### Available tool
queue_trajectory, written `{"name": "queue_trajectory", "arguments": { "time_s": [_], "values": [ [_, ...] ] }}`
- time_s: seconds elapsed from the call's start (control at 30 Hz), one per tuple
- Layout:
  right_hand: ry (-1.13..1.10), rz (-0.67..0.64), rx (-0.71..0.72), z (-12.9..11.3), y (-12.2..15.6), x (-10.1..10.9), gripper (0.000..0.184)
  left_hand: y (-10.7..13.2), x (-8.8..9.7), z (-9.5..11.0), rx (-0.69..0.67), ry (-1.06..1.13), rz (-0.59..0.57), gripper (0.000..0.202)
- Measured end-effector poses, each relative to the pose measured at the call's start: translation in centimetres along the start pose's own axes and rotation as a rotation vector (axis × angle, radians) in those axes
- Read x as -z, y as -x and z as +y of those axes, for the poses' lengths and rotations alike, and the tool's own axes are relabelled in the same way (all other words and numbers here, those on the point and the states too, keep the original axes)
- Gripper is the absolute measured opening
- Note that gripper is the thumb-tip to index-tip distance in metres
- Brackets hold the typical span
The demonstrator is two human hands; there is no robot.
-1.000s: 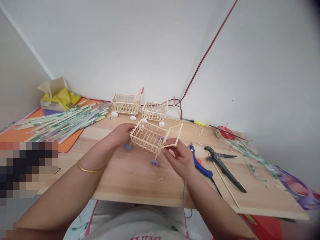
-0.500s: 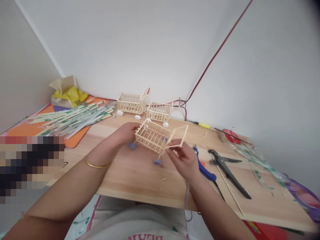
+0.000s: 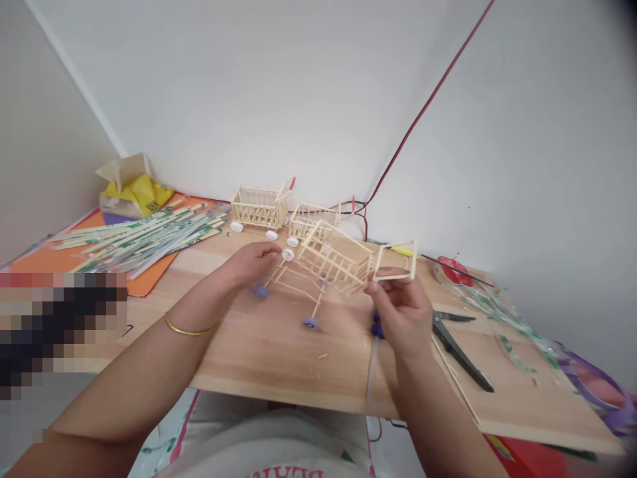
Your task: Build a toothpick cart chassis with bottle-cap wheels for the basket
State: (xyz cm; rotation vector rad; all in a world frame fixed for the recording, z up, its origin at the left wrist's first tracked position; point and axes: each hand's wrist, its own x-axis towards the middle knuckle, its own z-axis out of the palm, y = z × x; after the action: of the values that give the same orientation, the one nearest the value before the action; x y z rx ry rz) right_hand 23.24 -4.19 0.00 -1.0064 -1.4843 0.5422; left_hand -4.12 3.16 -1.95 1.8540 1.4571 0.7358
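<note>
My right hand [image 3: 403, 312] pinches the handle end of a small stick-built cart basket [image 3: 336, 259]. The basket tilts in the air, apart from its thin stick wheel base [image 3: 298, 285]. Blue discs serve as wheels on that base, one blue wheel [image 3: 311, 323] at the front. My left hand [image 3: 251, 262] has its fingers closed at the base's far corner, by a white wheel [image 3: 288, 254]; its fingertips are partly hidden. Behind stand two finished-looking mini carts, a left cart [image 3: 259, 207] with a red-tipped handle and a right cart [image 3: 313, 219] partly covered by the basket.
Wrapped sticks [image 3: 149, 232] lie on an orange sheet [image 3: 149, 282] at left, beside a yellow packet [image 3: 144, 196]. Rightward are black-handled pliers [image 3: 460, 352], a blue glue gun [image 3: 377, 325] mostly behind my hand, a red tape roll [image 3: 450, 271] and plastic wrappers [image 3: 512, 325].
My right hand has moved right, lifting the basket off the wheel base and tilting it. The base and my left hand stay nearly in place.
</note>
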Motion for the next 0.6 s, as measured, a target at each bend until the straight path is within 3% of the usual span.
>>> {"name": "queue_trajectory", "arguments": {
  "time_s": [0.13, 0.3, 0.47, 0.6],
  "values": [
    [0.168, 0.060, -0.089, 0.0, -1.1, 3.4, 0.014, 0.1, 0.3, 0.5, -0.026, -0.005, -0.030, 0.035],
    [0.327, 0.079, -0.201, 3.2, -2.4, 7.0, 0.020, 0.3, 0.1, 0.9, -0.035, 0.006, -0.033, 0.038],
    [0.304, 0.018, -0.248, 6.9, -3.3, 8.4, 0.023, 0.3, 0.1, 1.0, -0.032, 0.010, -0.034, 0.038],
    [0.242, 0.034, -0.351, 8.2, -3.1, 8.6, 0.030, 0.3, 0.1, 0.9, -0.022, 0.032, -0.026, 0.036]
  ]
}}
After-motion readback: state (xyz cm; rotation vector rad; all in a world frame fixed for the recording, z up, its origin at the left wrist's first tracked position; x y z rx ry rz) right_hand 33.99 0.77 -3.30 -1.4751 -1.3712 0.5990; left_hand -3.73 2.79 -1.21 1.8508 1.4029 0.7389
